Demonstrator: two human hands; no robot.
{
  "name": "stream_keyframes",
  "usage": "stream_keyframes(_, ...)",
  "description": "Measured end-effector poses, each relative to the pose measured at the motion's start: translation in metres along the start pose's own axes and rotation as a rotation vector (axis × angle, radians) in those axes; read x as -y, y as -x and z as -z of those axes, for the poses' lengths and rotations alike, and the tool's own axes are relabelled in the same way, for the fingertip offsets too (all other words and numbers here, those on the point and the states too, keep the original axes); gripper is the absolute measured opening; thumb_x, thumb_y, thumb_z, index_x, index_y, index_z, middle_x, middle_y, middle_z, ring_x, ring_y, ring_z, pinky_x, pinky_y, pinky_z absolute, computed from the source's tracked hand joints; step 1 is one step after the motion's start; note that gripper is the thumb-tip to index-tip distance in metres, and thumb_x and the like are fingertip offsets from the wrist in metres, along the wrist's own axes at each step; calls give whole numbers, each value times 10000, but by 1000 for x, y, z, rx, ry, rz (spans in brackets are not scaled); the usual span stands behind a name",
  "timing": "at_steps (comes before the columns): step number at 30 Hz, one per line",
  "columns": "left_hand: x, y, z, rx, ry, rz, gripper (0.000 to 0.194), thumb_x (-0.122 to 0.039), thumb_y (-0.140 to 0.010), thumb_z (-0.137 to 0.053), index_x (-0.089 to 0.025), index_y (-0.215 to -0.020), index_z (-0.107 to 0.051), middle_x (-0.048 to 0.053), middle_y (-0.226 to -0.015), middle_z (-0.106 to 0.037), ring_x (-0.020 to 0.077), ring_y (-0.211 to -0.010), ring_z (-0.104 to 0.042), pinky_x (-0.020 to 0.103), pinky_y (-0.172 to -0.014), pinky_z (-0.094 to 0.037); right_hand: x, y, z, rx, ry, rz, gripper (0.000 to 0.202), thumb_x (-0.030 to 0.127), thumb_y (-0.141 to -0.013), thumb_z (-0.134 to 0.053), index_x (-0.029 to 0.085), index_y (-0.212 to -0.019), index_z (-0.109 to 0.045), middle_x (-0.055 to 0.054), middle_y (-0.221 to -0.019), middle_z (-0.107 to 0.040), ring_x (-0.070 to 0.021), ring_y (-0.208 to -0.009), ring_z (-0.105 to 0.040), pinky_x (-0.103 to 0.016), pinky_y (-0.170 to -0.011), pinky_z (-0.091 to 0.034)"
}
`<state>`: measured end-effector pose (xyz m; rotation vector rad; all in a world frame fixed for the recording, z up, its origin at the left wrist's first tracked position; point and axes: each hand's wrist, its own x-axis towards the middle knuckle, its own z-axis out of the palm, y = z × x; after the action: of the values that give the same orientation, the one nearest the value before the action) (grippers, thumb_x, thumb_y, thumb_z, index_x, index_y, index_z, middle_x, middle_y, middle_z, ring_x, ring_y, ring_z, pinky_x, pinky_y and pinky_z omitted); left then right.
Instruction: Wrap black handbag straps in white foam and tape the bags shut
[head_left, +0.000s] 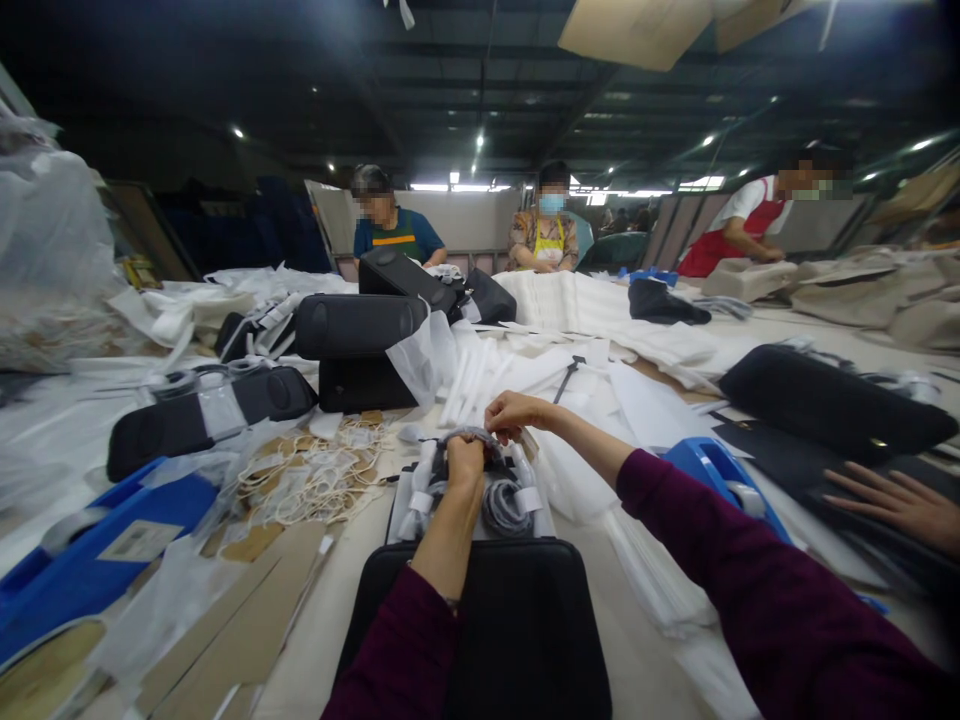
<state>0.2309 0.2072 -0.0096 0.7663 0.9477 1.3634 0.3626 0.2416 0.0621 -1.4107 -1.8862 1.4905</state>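
A black padded bag (532, 620) lies in front of me, its far end carrying white-wrapped straps and a grey coiled strap (504, 507). My left hand (465, 462) reaches over the bag to a grey wrapped handle (466, 433) at that far end. Its fingers are bent down and mostly hidden. Just right of it, my right hand (514, 412) has thumb and fingers pinched together at the right side of the handle; what they hold is too small to make out.
Blue tape dispensers (161, 510) (716, 470) stand left and right. Tangled strings (322, 480) lie at the left. Black bags (360, 325) are stacked beyond. Another person's hand (900, 500) rests on black material at the right. Three people work across the table.
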Motion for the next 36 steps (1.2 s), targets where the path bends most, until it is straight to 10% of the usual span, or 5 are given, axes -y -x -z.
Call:
stream_keyframes(12, -7, 8, -1, 96, 46, 49, 38, -115, -497, -574, -122, -534, -574, 8, -487, -576, 143, -462, -562, 279, -528, -502, -9, -2, -1, -66, -101, 48, 80, 216, -690, -614, 137, -685, -612, 22, -467, -600, -76, -345, -452, -178, -363, -363)
stream_keyframes(24, -18, 20, -1, -73, 302, -39, 128, -111, -552, -600, -153, -596, -488, -10, -619, -568, 120, -606, -569, 285, -676, -484, -12, 14, 34, 157, -60, 14, 327, 128, -513, -778, 122, -825, -678, -2, -670, -684, -114, -609, -623, -192, -589, -464)
stream_keyframes(36, -23, 43, 10, -95, -27, -267, 118, -176, -650, -659, -171, -593, -556, -30, -609, -508, 124, -615, -460, 241, -659, -391, 14, 49, 18, 127, -269, 96, 322, 90, -586, -706, 154, -896, -647, -39, -987, -688, -89, -624, -599, -201, -567, -504)
